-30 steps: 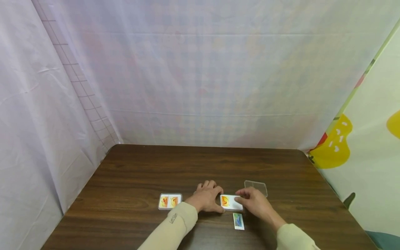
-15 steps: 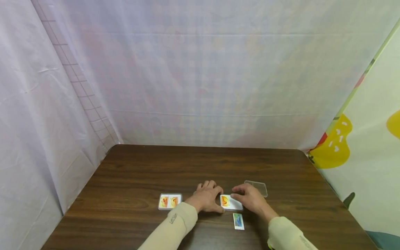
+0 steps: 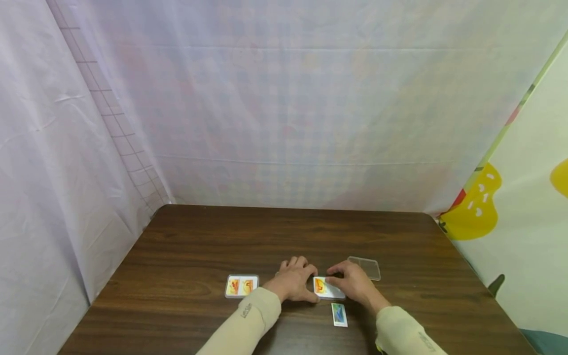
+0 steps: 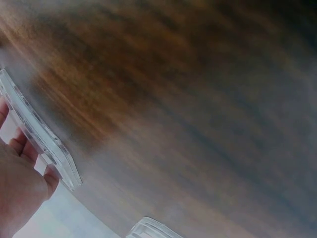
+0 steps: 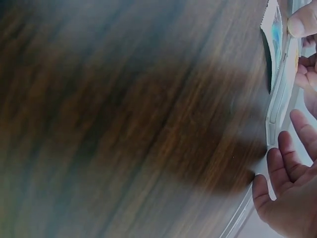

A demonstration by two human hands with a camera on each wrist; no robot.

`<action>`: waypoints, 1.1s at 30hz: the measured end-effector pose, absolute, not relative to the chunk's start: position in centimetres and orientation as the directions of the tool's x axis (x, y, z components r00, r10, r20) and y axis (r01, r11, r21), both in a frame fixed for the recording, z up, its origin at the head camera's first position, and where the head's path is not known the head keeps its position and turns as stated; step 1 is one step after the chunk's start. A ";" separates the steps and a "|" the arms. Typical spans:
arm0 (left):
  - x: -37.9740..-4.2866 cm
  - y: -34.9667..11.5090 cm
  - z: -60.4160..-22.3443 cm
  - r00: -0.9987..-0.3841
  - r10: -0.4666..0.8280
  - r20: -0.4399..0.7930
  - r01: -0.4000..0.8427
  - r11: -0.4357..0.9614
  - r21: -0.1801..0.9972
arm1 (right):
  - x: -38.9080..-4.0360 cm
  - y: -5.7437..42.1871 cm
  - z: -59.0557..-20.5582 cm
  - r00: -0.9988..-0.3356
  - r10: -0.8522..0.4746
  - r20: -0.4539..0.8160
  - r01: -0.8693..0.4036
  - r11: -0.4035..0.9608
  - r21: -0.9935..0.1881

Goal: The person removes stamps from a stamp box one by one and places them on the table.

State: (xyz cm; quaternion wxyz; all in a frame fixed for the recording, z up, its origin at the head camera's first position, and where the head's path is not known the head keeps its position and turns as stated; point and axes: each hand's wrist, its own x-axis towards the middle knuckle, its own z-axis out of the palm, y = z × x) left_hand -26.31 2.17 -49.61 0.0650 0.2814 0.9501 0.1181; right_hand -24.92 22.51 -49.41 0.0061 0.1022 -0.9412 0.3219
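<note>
A shallow clear plastic case (image 3: 336,292), with an orange-and-yellow picture stamp (image 3: 319,286) at its left and white at its right, lies before the person. My left hand (image 3: 293,281) steadies its left side, index finger at the far corner and thumb at the near one. Over the right half is my right hand (image 3: 355,283), its thumb and index finger apart just above the white part; contact is hard to tell. Near the case's front edge lies a blue-green stamp (image 3: 339,315). In the left wrist view, fingers touch a clear plastic piece (image 4: 42,131).
Left of the left hand sits a second clear case (image 3: 241,286) with two orange picture stamps. A clear lid (image 3: 369,269) lies behind the right hand. All rest on a dark wood table (image 3: 266,231), with white curtains (image 3: 284,123) behind it.
My right hand has slid a little to the left over the case, its thumb and index finger shifting toward the orange stamp. My left hand and the loose stamp have stayed in place.
</note>
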 end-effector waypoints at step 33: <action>-26.1 2.1 -49.1 -0.833 0.550 -0.061 0.517 0.813 0.268 | -25.0 22.1 -49.7 -0.977 -0.190 0.096 -0.212 0.827 -0.521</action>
